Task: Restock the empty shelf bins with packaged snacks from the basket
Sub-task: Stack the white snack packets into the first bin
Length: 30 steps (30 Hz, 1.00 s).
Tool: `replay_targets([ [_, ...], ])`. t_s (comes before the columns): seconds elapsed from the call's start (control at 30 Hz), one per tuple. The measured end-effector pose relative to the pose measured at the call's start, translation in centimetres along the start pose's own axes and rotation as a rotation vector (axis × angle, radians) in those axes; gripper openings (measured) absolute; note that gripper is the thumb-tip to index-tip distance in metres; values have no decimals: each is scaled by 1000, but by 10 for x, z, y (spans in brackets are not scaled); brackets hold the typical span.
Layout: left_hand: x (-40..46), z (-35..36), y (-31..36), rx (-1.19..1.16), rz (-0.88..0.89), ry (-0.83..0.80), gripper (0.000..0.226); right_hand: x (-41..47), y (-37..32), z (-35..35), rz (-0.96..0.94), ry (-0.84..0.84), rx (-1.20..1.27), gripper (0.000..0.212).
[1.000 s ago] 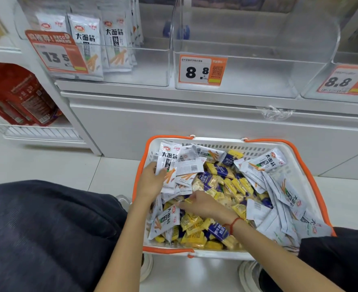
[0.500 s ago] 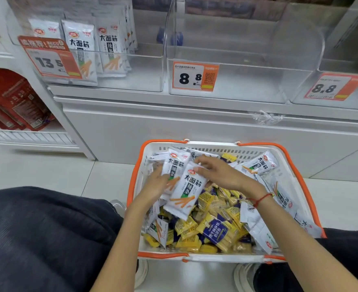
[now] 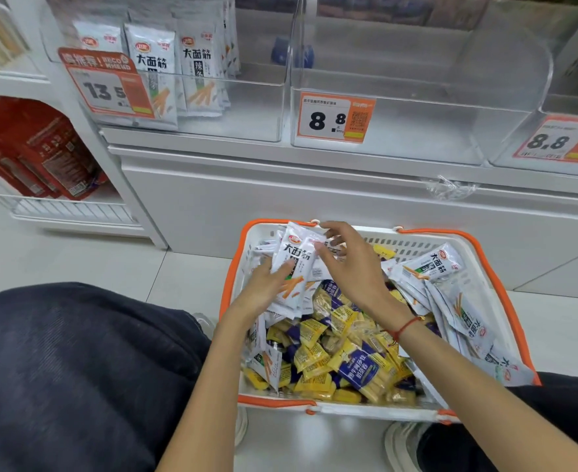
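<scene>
A white basket with orange rim (image 3: 495, 277) sits on the floor between my knees, full of white snack packets and yellow-and-blue packets (image 3: 345, 356). My left hand (image 3: 263, 287) holds a stack of white snack packets (image 3: 292, 264) upright over the basket's far left corner. My right hand (image 3: 352, 264) is at the top of that stack, thumb against the front packet and fingers curled behind it. On the shelf above, the left clear bin (image 3: 246, 110) holds a few standing white packets (image 3: 158, 73). The middle clear bin (image 3: 417, 127) with the 8.8 tag holds nothing.
A third clear bin (image 3: 553, 165) with an 8.8 tag lies at the right. Red packages (image 3: 39, 148) stand on a low wire shelf at the left. The white shelf base (image 3: 315, 206) rises just behind the basket. My dark-trousered knees flank the basket.
My right hand brought another white packet up from the basket and added it to the stack in my left hand. The stack has risen toward the basket's far rim.
</scene>
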<state>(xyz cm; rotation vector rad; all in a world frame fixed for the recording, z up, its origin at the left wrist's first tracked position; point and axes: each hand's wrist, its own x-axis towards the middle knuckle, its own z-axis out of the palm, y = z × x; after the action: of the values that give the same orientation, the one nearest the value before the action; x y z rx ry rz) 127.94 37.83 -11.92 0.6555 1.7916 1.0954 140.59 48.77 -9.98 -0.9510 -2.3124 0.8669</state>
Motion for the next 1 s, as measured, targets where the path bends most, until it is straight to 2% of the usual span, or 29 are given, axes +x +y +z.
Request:
replay_targets([
  [0.07,2,-7,2,-143,36,192,26,-4,0,13,114,-51,-50,40],
  [0.1,3,-9,3,-200,25,264,24,-7,0,21,174,-166,-90,43],
  [0.2,8,-14,-5,-331,-60,351,34,-17,-4,49,341,-757,-115,60],
  [0.23,9,-15,-5,-373,-67,363,31,-21,-8,59,402,-917,-89,64],
  [0.27,11,-15,-7,-410,-66,378,28,-25,-12,69,448,-999,-60,62],
  [0.33,12,-16,-7,-476,-99,406,30,-32,-13,87,473,-982,-19,47],
  [0.4,14,-19,-9,-491,-152,437,39,-34,-8,97,459,-899,-16,16],
  [0.53,16,-22,-12,-508,-201,468,45,-20,11,72,490,-864,9,4],
  [0.57,16,-22,-12,-512,-210,466,45,-15,15,58,489,-868,11,4],
  [0.67,16,-17,-8,-488,-202,455,43,-2,27,8,480,-916,62,28],
  [0.77,9,-6,2,-388,-110,412,42,4,26,-42,464,-1020,187,18],
  [0.83,6,3,8,-266,-93,307,48,8,20,-62,438,-1047,215,17],
  [1.0,0,25,18,-91,-176,-8,52,16,15,-66,258,-768,138,33],
])
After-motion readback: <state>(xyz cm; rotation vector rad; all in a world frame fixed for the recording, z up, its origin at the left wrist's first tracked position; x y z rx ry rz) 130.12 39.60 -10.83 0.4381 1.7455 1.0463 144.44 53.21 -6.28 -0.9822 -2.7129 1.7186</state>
